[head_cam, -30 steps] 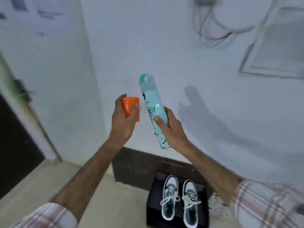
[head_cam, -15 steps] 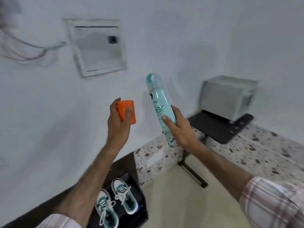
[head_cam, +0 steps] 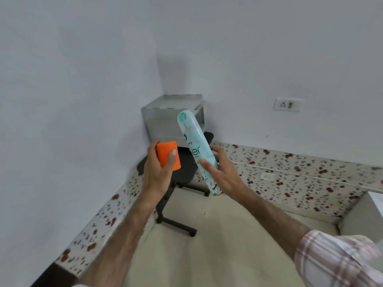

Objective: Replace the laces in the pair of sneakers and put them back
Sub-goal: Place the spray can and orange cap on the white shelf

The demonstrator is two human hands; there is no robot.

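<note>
Small orange plastic cap (head_cam: 169, 155) pinched in left hand (head_cam: 159, 172); tall mint-green aerosol can (head_cam: 198, 151) gripped loosely by right hand (head_cam: 222, 172), fingers partly splayed. Slip risked if tilted can is jolted.

I saw a tall mint-green spray can (head_cam: 196, 152) with a smooth, glossy skin and a small orange cap (head_cam: 168, 155) of matt plastic. Far off, a grey box (head_cam: 165, 117) looked like dull brushed metal; the speckled terrazzo skirting (head_cam: 290, 175) seemed polished.

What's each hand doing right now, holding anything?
Left hand: closed around an orange cap.
Right hand: closed around a teal spray can, held tilted.
</note>
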